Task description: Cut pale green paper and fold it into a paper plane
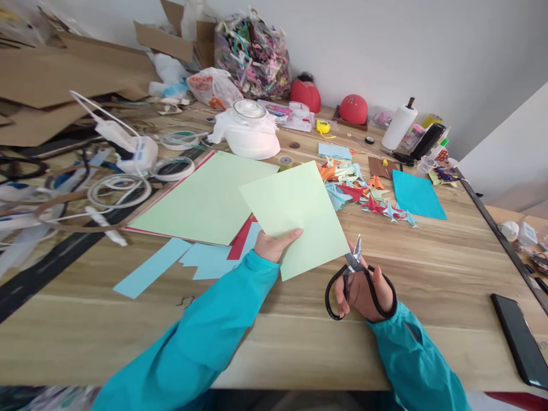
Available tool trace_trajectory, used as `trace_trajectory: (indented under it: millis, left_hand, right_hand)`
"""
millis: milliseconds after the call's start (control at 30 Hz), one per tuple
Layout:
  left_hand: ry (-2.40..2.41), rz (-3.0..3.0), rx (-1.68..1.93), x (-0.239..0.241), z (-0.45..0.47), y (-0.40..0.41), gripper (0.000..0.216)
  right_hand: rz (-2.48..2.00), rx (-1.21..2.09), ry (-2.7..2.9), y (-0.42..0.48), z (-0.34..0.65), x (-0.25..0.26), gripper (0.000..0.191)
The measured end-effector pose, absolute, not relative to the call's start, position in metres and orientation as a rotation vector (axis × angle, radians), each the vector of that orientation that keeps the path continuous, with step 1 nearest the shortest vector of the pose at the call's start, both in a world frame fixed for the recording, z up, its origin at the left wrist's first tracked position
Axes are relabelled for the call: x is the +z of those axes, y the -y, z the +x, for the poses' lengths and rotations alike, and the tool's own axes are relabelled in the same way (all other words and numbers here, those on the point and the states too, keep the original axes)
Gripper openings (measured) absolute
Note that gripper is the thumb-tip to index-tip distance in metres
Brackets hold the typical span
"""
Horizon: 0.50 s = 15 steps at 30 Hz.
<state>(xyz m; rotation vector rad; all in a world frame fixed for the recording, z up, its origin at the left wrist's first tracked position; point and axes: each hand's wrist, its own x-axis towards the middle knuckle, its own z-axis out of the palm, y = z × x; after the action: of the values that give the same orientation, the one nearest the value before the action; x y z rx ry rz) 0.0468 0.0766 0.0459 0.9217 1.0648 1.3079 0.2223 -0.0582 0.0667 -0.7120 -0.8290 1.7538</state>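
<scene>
Craft workshop, wooden worktable (299, 342), scissors (354, 262), folded paper shapes (353, 192), red pincushion (353, 109), tape measure (323, 127), piled cardboard (51, 74)

A head-worn camera looks forward and down over the table (295, 354).

Long teal slvs (205, 325), R cuff (384, 321) gathered, sm. slit (413, 333) nearby; L hand (272, 246), R hand (360, 294) bare.

A flat, plain sheet of pale green paper (310, 208) is held at a slant over the worktop (299, 354). Just beside its lower right corner, a pair of scissors (354, 263) is held, its black looped handles spread and its short silver blades parted; whether the paper is touched by them cannot be told.
</scene>
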Motion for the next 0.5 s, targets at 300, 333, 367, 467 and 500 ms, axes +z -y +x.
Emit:
trace_trajectory:
  millis: [300,333,367,467,500]
  left_hand:
    - [-1.130,1.002,1.351,0.0425,0.0466,-0.0774,0.054]
    - [-1.143,1.016,1.365,0.0423,0.0464,-0.0775,0.054]
    - [-1.152,1.030,1.381,0.0422,0.0463,-0.0774,0.053]
    - [-1.148,1.072,1.415,0.0432,0.0468,-0.0762,0.047]
    - [-1.144,1.078,1.422,0.0440,0.0472,-0.0755,0.046]
  right_hand:
    - [-0.718,1.752,0.805,0.0595,0.2255,0.0607,0.096]
    - [-0.728,1.752,0.801,0.0590,0.2262,0.0601,0.096]
    - [-0.734,1.753,0.797,0.0585,0.2268,0.0597,0.097]
    - [-0.707,1.766,0.772,0.0575,0.2270,0.0605,0.097]
    - [-0.686,1.777,0.760,0.0574,0.2267,0.0612,0.096]
